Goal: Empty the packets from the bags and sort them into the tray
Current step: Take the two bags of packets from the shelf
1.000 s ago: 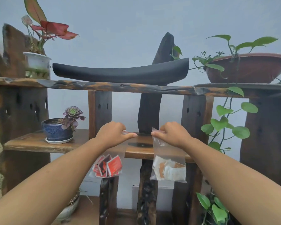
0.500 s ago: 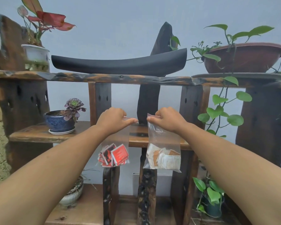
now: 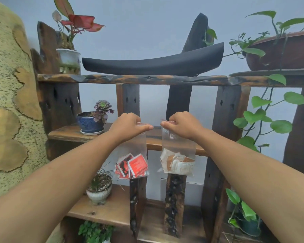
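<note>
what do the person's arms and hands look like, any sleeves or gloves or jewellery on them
Both arms are bare along all of their visible length: no sleeve edge shows in the head view. The left hand and right hand wear no gloves. No watch, bracelet or band sits on either wrist, and no ring is visible on the fingers that show. No markings can be seen on the forearms.

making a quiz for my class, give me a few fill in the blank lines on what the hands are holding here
1. The left hand holds a clear bag of ____ and black packets.
2. The right hand holds a clear bag of ____ and tan packets.
3. Each bag is pinched at its ____ edge and hangs down.
4. The succulent grows in a ____ pot.

Missing words: red; white; top; blue
</note>
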Available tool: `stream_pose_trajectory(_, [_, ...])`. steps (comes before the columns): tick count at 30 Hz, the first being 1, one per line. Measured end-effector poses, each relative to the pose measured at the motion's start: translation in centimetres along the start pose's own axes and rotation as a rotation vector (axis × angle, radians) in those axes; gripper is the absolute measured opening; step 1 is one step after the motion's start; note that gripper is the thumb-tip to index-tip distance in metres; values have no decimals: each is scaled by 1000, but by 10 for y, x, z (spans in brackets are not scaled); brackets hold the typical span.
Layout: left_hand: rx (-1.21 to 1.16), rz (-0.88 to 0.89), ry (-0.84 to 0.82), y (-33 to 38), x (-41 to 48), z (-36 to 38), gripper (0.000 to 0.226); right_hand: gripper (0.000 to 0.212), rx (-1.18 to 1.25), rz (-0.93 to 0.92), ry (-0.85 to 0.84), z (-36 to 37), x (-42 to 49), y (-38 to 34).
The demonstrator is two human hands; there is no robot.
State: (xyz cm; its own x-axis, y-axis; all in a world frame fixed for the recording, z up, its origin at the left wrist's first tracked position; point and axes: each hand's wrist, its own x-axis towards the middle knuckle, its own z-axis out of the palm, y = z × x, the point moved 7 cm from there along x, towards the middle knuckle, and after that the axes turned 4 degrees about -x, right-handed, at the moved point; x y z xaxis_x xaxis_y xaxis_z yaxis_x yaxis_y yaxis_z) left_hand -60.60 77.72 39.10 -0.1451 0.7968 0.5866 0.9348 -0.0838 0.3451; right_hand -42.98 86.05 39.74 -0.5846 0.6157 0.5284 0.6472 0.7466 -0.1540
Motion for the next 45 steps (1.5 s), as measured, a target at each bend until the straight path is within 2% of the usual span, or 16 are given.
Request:
stream_pose_trajectory(14, [314, -364, 79, -92, -100, -91, 62, 57, 172, -412, -88, 72, 23, -154])
stream_pose_trajectory(17, [382, -409, 88, -109, -127, -122, 64, 54, 223, -457, -109, 84, 28, -195])
stream_pose_trajectory(20, [426, -463, 119, -129, -158, -156, 67, 60, 273, -500, -127, 97, 33, -241])
stream_pose_trajectory(22, [460, -511, 135, -144, -184, -182, 70, 62, 282, -542, -133, 104, 33, -279])
stream_pose_trajectory(26, [357, -587, 211, -180, -237, -237, 64, 61, 287, -633, -123, 109, 27, -360])
stream_pose_trajectory(32, [436, -741, 256, -231, -327, -326, 71, 60, 347, -786, -114, 115, 3, -500])
stream_pose_trajectory(36, [481, -826, 274, -249, -394, -377, 75, 59, 389, -876, -117, 119, -25, -587])
stream_pose_trajectory(45, [656, -1051, 326, -257, -558, -471, 73, 60, 540, -1069, -257, 134, -111, -754])
